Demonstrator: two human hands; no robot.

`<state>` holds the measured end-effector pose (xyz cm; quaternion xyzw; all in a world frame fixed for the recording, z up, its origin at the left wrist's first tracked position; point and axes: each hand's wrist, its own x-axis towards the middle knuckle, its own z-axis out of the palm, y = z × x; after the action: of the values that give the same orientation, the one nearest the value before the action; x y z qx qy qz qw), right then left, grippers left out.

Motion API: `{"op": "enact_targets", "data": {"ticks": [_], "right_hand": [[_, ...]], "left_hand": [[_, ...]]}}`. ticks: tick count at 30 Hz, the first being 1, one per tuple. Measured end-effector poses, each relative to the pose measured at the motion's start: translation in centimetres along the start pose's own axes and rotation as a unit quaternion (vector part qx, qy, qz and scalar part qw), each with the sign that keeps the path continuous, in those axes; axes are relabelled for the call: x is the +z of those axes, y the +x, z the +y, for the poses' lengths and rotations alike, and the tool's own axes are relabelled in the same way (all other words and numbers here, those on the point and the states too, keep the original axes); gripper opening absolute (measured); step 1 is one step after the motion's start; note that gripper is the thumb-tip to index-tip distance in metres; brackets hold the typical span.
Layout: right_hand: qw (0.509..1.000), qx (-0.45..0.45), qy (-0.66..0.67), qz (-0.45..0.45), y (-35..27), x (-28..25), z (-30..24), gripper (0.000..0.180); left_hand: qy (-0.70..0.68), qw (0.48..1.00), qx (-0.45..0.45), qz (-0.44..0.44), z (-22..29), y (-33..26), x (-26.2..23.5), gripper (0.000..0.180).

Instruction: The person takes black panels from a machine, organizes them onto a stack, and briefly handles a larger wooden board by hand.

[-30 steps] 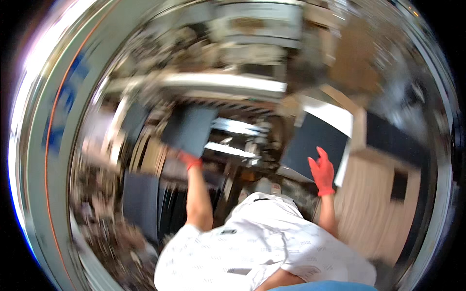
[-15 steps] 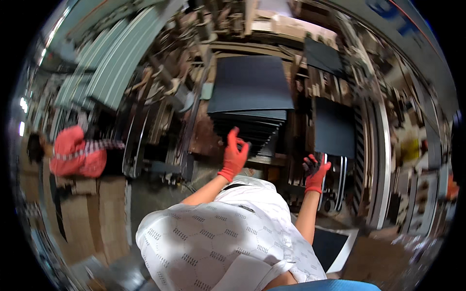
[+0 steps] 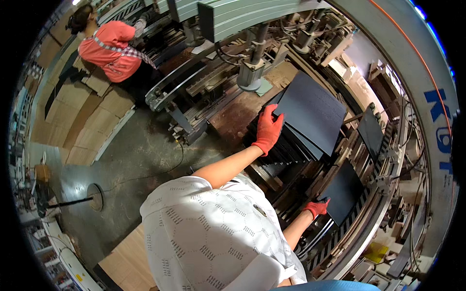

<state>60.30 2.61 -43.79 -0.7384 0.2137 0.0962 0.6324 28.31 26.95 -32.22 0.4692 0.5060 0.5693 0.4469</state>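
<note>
Black board tops the stack ahead of me, sitting skewed, which probably leaves its corner easier to catch. My left hand curls its fingers at that corner; whether they pinch, I can't tell. My right hand meets the near edge of a second board by the metal rail, perhaps because edges hold better than flat faces; its fingers are partly hidden. No box surrounds the stack.

Free room above grey floor at left, dark panel stack right of left hand, metal cylinder beyond, silver rail at far right.
</note>
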Motion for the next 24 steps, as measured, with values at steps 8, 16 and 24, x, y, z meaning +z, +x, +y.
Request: {"op": "enact_targets", "data": {"ticks": [8,16,24], "right_hand": [[0.993,-0.072,0.094,0.021,-2.1,1.2,0.9,0.034],[0.965,-0.092,0.229,0.083,4.9,1.5,1.5,0.043],[0.954,-0.108,0.275,0.050,-0.3,3.3,-3.4,0.048]], "left_hand": [[-0.234,0.948,-0.215,-0.038,2.7,-0.3,3.5,0.031],[-0.260,0.874,-0.355,-0.205,5.8,-3.5,-1.8,0.018],[-0.154,0.929,-0.246,-0.228,1.3,-1.8,-2.5,0.043]]}}
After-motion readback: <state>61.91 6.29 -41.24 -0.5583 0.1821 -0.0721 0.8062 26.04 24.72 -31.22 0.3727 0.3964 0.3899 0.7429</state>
